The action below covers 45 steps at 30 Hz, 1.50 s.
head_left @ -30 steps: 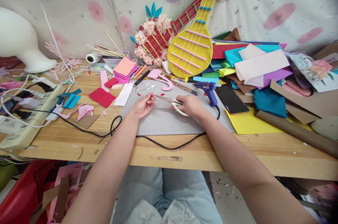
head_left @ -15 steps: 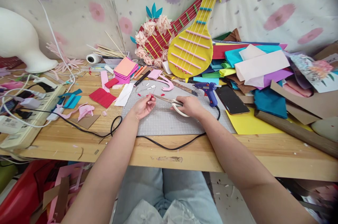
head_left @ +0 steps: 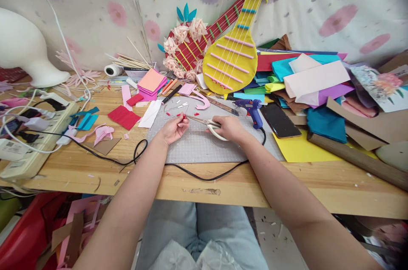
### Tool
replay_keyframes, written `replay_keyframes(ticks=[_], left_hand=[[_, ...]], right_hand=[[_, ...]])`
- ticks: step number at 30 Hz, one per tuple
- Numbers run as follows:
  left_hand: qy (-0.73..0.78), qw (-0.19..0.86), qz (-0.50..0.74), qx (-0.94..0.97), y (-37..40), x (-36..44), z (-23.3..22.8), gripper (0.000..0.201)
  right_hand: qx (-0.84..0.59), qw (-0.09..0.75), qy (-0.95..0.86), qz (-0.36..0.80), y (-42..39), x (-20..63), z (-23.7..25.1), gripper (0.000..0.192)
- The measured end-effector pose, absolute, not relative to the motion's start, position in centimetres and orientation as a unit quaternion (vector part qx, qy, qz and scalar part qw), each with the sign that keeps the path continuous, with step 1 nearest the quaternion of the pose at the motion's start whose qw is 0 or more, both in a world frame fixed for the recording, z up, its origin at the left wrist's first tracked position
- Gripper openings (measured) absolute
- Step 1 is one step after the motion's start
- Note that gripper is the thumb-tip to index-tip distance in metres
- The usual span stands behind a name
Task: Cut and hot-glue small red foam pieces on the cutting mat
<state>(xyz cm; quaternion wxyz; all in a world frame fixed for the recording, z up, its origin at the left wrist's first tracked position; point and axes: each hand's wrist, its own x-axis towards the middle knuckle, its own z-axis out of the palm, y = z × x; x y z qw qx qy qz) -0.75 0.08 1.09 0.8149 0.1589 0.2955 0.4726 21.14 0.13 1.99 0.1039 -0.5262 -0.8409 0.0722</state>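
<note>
My left hand pinches a small red paper piece over the grey cutting mat. My right hand grips cream-handled scissors, whose blades point left and reach the red piece. Small red and white offcuts lie on the mat just beyond my left hand.
A blue glue gun and a black phone lie right of my right hand; the gun's black cord loops along the table's front edge. Paper guitars, coloured sheets, pink pads and a power strip crowd the wooden table.
</note>
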Motion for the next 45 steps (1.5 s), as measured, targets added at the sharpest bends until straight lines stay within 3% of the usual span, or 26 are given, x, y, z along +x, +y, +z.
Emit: replay_keyframes(ticks=[45], left_hand=[[0.287,0.820,0.474,0.140,-0.04,-0.69,1.50,0.027]], right_hand=[[-0.520,0.119,-0.842,0.079,0.31,21.19,1.92,0.048]])
